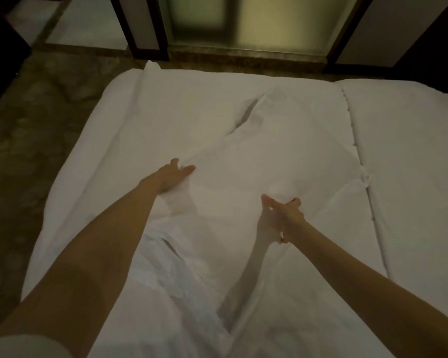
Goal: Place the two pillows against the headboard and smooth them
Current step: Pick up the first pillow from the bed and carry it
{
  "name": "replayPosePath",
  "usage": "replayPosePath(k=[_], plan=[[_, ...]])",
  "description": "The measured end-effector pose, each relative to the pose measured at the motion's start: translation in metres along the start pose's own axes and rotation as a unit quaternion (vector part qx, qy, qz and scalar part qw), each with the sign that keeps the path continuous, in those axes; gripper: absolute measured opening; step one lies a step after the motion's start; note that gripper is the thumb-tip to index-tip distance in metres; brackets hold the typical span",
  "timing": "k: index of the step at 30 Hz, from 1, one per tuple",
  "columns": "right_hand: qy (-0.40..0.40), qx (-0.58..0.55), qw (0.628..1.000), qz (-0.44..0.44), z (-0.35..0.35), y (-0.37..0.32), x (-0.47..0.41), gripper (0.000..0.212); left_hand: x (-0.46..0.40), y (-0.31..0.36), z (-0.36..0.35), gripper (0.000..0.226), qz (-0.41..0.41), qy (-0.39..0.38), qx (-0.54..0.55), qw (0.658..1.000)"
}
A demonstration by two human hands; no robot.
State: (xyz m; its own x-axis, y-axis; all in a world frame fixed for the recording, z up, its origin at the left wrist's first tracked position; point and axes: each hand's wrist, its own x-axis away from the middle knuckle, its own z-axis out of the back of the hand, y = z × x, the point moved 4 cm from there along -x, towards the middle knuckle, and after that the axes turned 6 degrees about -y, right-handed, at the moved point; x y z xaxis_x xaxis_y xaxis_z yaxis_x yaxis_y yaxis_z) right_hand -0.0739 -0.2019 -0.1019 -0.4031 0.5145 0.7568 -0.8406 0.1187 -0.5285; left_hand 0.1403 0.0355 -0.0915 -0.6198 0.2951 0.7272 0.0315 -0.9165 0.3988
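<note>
A white pillow [246, 161] lies lengthwise on the middle of the white bed [109, 140], creased at its far end. My left hand [173, 177] grips the pillow's left edge, thumb on top. My right hand [282, 218] pinches a raised fold of the pillowcase near the pillow's near right side. More rumpled white fabric [171, 270] bunches below the pillow between my forearms; I cannot tell whether it is the second pillow. No headboard is in view.
A second white mattress [411, 156] adjoins the bed on the right. Patterned brown floor [23, 156] runs along the left side. Beyond the bed's far edge stand frosted glass panels [243, 21] in dark frames.
</note>
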Motion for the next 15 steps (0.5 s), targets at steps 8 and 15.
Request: replayPosePath(k=[8, 15], plan=[[0.036, 0.054, 0.998, -0.007, -0.01, -0.002, -0.005, 0.109, -0.003, -0.001, -0.027, 0.089, -0.016, 0.01, 0.092, 0.996], [0.008, -0.054, 0.998, -0.036, 0.024, 0.028, 0.007, 0.106, 0.024, 0.022, -0.054, 0.09, -0.083, -0.013, 0.105, 0.991]])
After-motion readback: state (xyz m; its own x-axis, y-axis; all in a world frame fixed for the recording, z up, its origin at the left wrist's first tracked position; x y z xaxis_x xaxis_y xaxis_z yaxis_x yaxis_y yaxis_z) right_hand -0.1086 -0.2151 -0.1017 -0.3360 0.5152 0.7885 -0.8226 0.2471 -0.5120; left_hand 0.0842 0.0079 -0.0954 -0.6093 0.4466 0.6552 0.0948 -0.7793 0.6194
